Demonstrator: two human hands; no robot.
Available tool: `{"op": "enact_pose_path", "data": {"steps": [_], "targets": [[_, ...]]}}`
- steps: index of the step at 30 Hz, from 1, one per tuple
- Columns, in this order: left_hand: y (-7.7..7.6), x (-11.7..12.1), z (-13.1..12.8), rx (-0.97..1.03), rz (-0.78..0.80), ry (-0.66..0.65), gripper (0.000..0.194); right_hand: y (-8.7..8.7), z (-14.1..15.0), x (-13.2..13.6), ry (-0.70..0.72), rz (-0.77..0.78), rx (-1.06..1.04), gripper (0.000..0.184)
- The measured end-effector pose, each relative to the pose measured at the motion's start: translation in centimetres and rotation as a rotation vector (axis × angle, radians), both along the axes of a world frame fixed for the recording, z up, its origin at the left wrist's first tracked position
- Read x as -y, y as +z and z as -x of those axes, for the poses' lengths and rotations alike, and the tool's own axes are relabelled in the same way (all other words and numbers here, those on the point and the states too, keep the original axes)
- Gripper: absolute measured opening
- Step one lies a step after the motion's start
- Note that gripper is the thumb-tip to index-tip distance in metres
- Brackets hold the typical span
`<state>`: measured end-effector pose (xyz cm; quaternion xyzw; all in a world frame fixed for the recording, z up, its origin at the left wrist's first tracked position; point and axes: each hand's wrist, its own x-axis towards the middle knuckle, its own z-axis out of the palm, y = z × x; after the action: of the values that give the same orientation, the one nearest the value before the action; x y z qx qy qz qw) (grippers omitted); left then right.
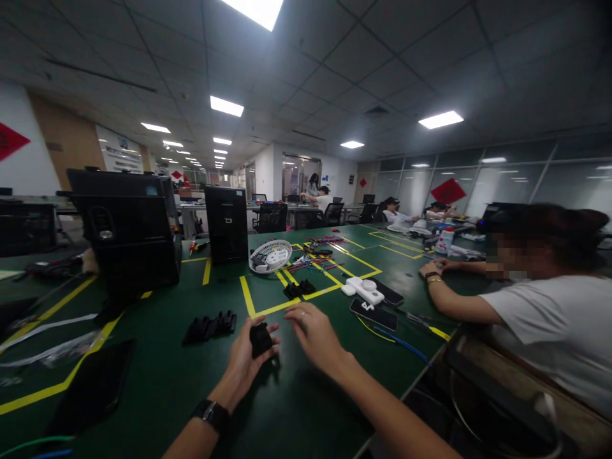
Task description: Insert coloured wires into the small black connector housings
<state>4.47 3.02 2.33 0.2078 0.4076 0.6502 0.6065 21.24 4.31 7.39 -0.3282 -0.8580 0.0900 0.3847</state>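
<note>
My left hand (245, 362) holds a small black plastic part (261, 338) just above the green table (191, 376); a dark watch sits on that wrist. My right hand (313, 335) hovers beside the part with fingers spread, a ring on one finger, holding nothing. A row of similar black parts (210, 326) lies on the table to the left of my hands. Two more black parts (299, 289) sit further off on a yellow tape line.
A person in a white shirt (549, 319) sits at the right with arms on the table. Phones (373, 313), a white device (366, 290), a white basket (270, 256), coloured wires (315, 262) and two black computer cases (129, 226) stand beyond. A black sheet (90, 389) lies at left.
</note>
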Motion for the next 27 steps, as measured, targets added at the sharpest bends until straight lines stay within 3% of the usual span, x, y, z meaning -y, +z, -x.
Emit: {"op": "enact_pose_path", "data": {"steps": [3,6,9,12,19,22,27], "targets": [[-0.1,0.2,0.3,-0.001,-0.003,-0.023,0.035,-0.7,-7.7,-0.3,-0.320,-0.014,0.128,0.026],[-0.1,0.1,0.2,-0.005,-0.011,-0.054,0.036,-2.5,-15.1,-0.7,-0.638,0.068,0.329,0.023],[-0.3,0.1,0.0,-0.016,-0.031,-0.074,0.037,-4.3,-19.1,-0.9,-0.707,0.139,0.430,0.024],[-0.5,0.1,0.0,-0.022,-0.048,-0.065,0.037,-5.1,-19.1,-1.6,-0.607,0.174,0.400,0.021],[-0.2,0.2,0.2,-0.015,-0.050,-0.032,0.037,-4.3,-12.6,-4.9,-0.268,0.190,0.274,0.018],[-0.2,0.1,0.3,0.022,-0.046,-0.007,0.036,-4.1,-11.5,-5.9,-0.252,0.212,0.216,0.018],[-0.6,-0.3,0.5,0.061,-0.058,0.000,0.038,-3.3,-12.1,-6.8,-0.335,0.196,0.145,0.022]]}}
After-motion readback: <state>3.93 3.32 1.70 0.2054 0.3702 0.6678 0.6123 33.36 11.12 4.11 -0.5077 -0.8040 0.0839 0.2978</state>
